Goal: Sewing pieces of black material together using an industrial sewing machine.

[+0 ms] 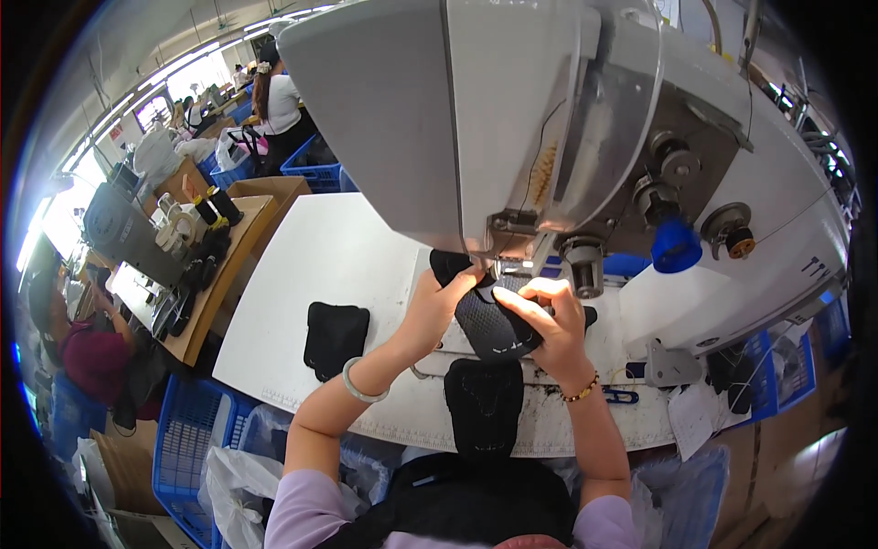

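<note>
Under the needle area of a large white sewing machine (384,119) lies a black mesh fabric piece (498,322) with pale marks along its near edge. My left hand (437,306) pinches its far left part, close to the needle. From the right, my right hand (556,325) grips it with thumb and fingers bent over the mesh. The machine head partly hides the stitching spot. Nearer to me, a stack of black padded fabric pieces (485,407) sits at the table's front edge. Another black fabric stack (336,339) rests left of my left forearm.
The white sewing table (302,247) spreads leftward. A blue-handled tool (620,396) lies right of my right wrist. Blue plastic crates (187,448) stand lower left, another crate (796,371) at the right. A co-worker (91,339) sits at a neighbouring machine; another person (274,105) stands farther back.
</note>
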A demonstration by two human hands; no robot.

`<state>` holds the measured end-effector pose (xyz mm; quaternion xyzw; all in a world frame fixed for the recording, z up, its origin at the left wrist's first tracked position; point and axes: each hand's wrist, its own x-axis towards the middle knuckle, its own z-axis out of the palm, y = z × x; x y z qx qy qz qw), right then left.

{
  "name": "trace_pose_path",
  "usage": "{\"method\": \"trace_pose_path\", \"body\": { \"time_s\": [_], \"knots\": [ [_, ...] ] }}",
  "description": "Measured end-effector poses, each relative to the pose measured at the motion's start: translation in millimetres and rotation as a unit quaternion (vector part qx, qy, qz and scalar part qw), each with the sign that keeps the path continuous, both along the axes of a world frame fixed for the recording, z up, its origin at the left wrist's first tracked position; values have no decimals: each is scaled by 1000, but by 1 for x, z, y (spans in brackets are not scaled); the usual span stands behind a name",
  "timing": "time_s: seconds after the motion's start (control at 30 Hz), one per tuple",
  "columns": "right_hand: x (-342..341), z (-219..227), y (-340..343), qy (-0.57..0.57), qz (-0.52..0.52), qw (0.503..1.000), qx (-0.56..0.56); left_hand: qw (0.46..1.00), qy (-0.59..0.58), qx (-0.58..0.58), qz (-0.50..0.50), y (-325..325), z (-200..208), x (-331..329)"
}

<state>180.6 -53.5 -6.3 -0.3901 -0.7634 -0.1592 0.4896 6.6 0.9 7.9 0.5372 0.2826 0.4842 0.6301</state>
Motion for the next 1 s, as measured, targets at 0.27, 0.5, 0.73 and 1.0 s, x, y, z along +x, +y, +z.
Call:
{"method": "trace_pose_path", "body": {
  "time_s": [0.27,0.5,0.73,1.0],
  "knots": [
    [3,3,-2,-13,-17,999,-25,1000,10,20,-16,5,4,2],
    [-3,-4,-8,-33,-36,996,-69,999,17,15,-23,10,1,-8],
    [-1,-6,-8,-25,-19,999,-41,987,88,31,-133,23,12,-18],
    [-5,11,-9,-58,-50,996,-48,989,69,16,-133,19,13,-15]
  ]
}}
